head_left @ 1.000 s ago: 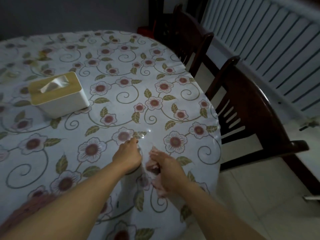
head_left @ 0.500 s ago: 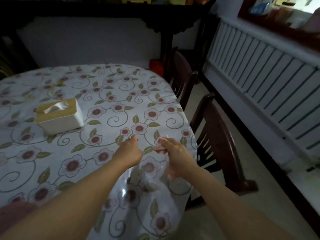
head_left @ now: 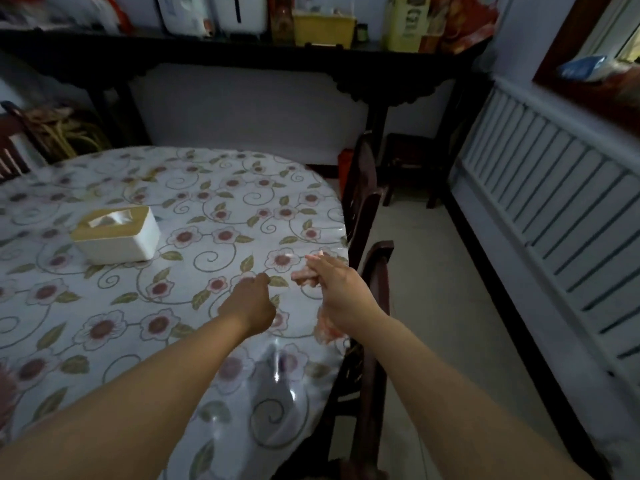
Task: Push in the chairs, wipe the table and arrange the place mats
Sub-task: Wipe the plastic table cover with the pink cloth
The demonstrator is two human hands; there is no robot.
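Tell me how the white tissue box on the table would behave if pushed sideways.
The tissue box looks low and wide, so it would probably slide rather than tip. The glossy clear cover on the table likely lets it glide easily. It seems light, holding only tissues.

A white tissue box with a tan lid stands toward the left, a tissue poking from its slot. Against the far wall runs a long dark console shelf, crowded on top — a white appliance, a yellow box, a tall yellow carton. A white slatted radiator cover lines the right wall, and a small dark stool sits on the pale floor — near the corner.
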